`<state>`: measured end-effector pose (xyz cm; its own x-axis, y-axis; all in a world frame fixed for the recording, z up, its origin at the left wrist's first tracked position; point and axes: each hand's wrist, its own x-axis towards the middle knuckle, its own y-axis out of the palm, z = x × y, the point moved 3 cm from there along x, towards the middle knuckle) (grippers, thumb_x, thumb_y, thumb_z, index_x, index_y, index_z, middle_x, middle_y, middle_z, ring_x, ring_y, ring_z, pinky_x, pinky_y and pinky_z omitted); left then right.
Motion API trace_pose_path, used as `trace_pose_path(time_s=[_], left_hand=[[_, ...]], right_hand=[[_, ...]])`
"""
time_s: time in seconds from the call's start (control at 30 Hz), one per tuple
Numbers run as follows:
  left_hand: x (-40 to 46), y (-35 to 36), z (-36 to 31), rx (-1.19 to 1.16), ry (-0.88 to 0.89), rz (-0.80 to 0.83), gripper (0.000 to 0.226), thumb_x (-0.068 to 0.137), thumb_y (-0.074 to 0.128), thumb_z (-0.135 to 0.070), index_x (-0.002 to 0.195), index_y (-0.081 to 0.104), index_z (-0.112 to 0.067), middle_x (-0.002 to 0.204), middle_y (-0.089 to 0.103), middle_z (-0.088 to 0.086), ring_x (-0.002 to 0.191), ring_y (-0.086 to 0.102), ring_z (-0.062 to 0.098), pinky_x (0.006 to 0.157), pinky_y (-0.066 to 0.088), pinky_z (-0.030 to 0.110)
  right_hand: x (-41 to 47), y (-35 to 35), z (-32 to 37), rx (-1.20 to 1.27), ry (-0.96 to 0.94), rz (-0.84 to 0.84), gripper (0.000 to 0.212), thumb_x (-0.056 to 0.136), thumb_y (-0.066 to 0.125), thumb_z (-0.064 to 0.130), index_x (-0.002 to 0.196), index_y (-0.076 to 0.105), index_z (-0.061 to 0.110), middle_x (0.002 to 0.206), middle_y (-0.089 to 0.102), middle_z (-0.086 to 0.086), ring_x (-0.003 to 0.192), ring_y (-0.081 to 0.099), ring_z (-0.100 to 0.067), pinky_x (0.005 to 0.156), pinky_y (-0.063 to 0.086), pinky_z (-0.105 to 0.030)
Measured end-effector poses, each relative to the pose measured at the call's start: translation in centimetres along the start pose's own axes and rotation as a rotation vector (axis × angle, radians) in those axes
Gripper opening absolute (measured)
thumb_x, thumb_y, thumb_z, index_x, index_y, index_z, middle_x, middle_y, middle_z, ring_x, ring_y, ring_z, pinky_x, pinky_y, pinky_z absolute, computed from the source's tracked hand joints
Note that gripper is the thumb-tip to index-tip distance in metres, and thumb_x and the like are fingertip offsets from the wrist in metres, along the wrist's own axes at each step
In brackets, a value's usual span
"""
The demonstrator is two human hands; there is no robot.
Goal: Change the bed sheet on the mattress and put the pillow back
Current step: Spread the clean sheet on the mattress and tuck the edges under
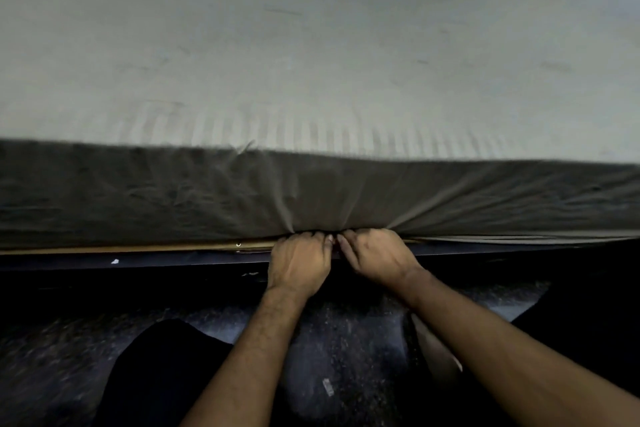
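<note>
A grey-beige bed sheet [311, 62] is lying stretched over the whole top and near side of the mattress [138, 198], which is sitting on a dark bed frame [138, 262] above a speckled floor [346, 340]. The left hand [299, 262] and right hand [375, 253] are meeting side by side at the mattress's lower edge, directly below the sheet's gathered folds. Each grip is curling closed with fingertips tucked under that edge, seemingly pinching the sheet hem, though the contact itself is hidden.

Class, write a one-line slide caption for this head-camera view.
Both hands, left hand and right hand, tuck the grey bed sheet under the mattress edge.
</note>
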<state>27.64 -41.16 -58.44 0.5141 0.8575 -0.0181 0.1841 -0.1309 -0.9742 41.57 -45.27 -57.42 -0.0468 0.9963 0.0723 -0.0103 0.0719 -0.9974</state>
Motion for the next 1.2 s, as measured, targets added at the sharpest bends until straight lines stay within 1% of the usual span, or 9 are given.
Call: trace_pose_path(time_s=[0.13, 0.23, 0.33, 0.47, 0.6, 0.7, 0.9, 1.07, 1.2], left_hand=[[0.6, -2.2, -0.5, 0.034, 0.169, -0.084, 0.044, 0.104, 0.040, -0.047, 0.102, 0.071, -0.016, 0.098, 0.073, 0.012, 0.095, 0.070, 0.033, 0.073, 0.052, 0.038], [-0.2, -2.5, -3.4, -0.233, 0.343, -0.130, 0.037, 0.099, 0.043, -0.039, 0.114, 0.071, -0.018, 0.106, 0.075, 0.009, 0.097, 0.070, 0.032, 0.074, 0.057, 0.040], [-0.2, -1.7, -4.5, -0.328, 0.440, -0.139, 0.049, 0.095, 0.037, -0.030, 0.134, 0.063, -0.015, 0.121, 0.069, 0.003, 0.107, 0.068, 0.026, 0.083, 0.059, 0.039], [0.5, -2.0, -5.0, -0.394, 0.407, -0.191, 0.049, 0.094, 0.034, -0.032, 0.128, 0.066, -0.016, 0.116, 0.066, 0.001, 0.105, 0.066, 0.025, 0.083, 0.058, 0.041], [0.1, -2.8, -5.4, -0.446, 0.354, -0.243, 0.047, 0.095, 0.036, -0.033, 0.123, 0.069, -0.015, 0.111, 0.069, 0.002, 0.099, 0.068, 0.028, 0.078, 0.059, 0.043], [-0.9, -4.0, -4.4, -0.475, 0.334, -0.326, 0.040, 0.096, 0.042, -0.027, 0.121, 0.070, -0.013, 0.110, 0.071, 0.001, 0.098, 0.069, 0.024, 0.080, 0.059, 0.040], [-2.6, -8.4, -1.0, -0.464, 0.268, -0.483, 0.040, 0.091, 0.046, -0.018, 0.121, 0.069, -0.008, 0.109, 0.070, 0.006, 0.098, 0.068, 0.028, 0.085, 0.056, 0.042], [-4.6, -13.8, 3.5, -0.313, 0.204, -0.696, 0.037, 0.089, 0.054, -0.016, 0.122, 0.069, -0.009, 0.108, 0.068, 0.007, 0.099, 0.066, 0.030, 0.084, 0.054, 0.042], [-6.9, -19.9, 10.1, -0.330, -0.057, -0.921, 0.037, 0.090, 0.058, -0.012, 0.126, 0.065, -0.008, 0.115, 0.066, 0.007, 0.106, 0.061, 0.027, 0.090, 0.049, 0.040]], right_hand=[[-1.7, -0.2, -1.6, 0.173, -0.069, 0.199, 0.056, 0.102, 0.018, 0.049, 0.128, 0.057, 0.019, 0.122, 0.068, -0.007, 0.111, 0.062, -0.025, 0.088, 0.049, -0.039], [-2.2, -0.7, -1.7, 0.044, -0.073, 0.340, 0.062, 0.099, 0.018, 0.048, 0.136, 0.054, 0.013, 0.137, 0.059, -0.010, 0.126, 0.055, -0.028, 0.101, 0.041, -0.039], [-2.2, -2.0, -2.1, -0.053, -0.057, 0.404, 0.042, 0.103, 0.042, 0.039, 0.132, 0.055, 0.011, 0.131, 0.063, -0.013, 0.119, 0.061, -0.033, 0.096, 0.049, -0.042], [-3.0, -4.1, -4.5, -0.002, -0.019, 0.364, 0.031, 0.103, 0.044, 0.043, 0.124, 0.058, 0.024, 0.121, 0.069, -0.008, 0.111, 0.066, -0.032, 0.085, 0.055, -0.045], [-4.0, -4.2, -5.4, -0.025, -0.002, 0.436, 0.047, 0.102, 0.047, 0.034, 0.148, 0.041, 0.030, 0.140, 0.060, -0.004, 0.119, 0.063, -0.030, 0.092, 0.053, -0.043], [-3.2, -5.2, -3.9, -0.138, -0.025, 0.399, 0.037, 0.104, 0.042, 0.041, 0.138, 0.051, 0.030, 0.129, 0.067, -0.006, 0.115, 0.065, -0.029, 0.089, 0.052, -0.040], [0.7, -12.0, 2.0, -0.018, -0.092, -0.039, 0.025, 0.100, 0.046, 0.041, 0.104, 0.063, 0.024, 0.102, 0.073, -0.004, 0.097, 0.069, -0.031, 0.072, 0.052, -0.039], [3.1, -16.4, 7.6, 0.008, -0.138, -0.255, 0.028, 0.100, 0.044, 0.041, 0.091, 0.062, 0.021, 0.087, 0.071, 0.000, 0.083, 0.069, -0.028, 0.058, 0.043, -0.035], [8.3, -20.9, 17.1, 0.156, -0.288, -0.404, 0.024, 0.099, 0.046, 0.037, 0.089, 0.062, 0.022, 0.084, 0.068, 0.001, 0.080, 0.066, -0.027, 0.055, 0.038, -0.032]])
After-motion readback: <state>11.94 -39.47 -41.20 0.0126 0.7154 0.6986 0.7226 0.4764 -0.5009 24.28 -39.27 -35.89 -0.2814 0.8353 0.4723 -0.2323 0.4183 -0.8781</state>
